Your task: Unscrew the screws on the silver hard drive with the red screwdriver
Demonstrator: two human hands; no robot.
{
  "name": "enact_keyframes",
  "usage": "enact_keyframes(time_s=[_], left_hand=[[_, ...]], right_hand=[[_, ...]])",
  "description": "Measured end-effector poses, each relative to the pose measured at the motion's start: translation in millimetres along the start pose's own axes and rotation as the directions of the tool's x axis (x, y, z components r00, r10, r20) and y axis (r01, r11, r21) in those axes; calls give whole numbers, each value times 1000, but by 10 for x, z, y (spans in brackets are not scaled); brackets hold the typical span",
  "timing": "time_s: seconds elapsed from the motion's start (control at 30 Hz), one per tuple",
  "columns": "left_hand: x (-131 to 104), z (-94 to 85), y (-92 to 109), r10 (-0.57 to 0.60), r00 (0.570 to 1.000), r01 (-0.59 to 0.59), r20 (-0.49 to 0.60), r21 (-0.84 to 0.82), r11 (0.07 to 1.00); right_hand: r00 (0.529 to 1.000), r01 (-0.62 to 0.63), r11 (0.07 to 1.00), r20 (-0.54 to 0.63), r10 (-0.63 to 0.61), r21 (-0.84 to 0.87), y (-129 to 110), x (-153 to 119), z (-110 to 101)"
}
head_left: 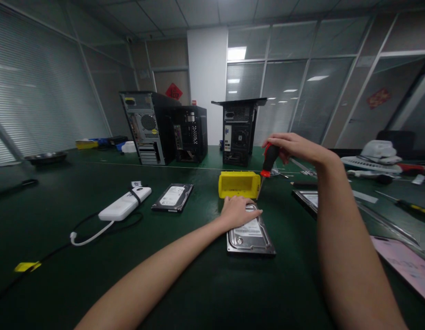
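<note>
1. Your left hand (238,211) lies palm down over the far part of the drive (251,236), mostly open, thumb out to the right, forearm slanting in.
2. Your right hand (284,145), wrist bent and raised, closes round the screwdriver (270,160), its shaft pointing down beside the yellow box (239,184).
3. Beyond stand computer towers (162,128).

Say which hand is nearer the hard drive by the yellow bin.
Left: the left hand rests on the hard drive; the right hand holds a screwdriver, raised beyond its far end.
</note>
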State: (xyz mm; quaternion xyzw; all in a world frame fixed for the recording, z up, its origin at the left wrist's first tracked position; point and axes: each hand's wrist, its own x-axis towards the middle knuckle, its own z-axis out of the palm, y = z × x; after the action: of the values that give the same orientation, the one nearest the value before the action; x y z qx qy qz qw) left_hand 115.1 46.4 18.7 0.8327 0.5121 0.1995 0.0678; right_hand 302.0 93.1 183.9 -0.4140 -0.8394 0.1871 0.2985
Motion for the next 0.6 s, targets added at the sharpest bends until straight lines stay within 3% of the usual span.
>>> enact_keyframes(time_s=[0.6], left_hand=[[0,5,10,4,1000,-4,-24,-15,1000]], right_hand=[[991,-127,992,-49,126,-19,-84,-22,31]])
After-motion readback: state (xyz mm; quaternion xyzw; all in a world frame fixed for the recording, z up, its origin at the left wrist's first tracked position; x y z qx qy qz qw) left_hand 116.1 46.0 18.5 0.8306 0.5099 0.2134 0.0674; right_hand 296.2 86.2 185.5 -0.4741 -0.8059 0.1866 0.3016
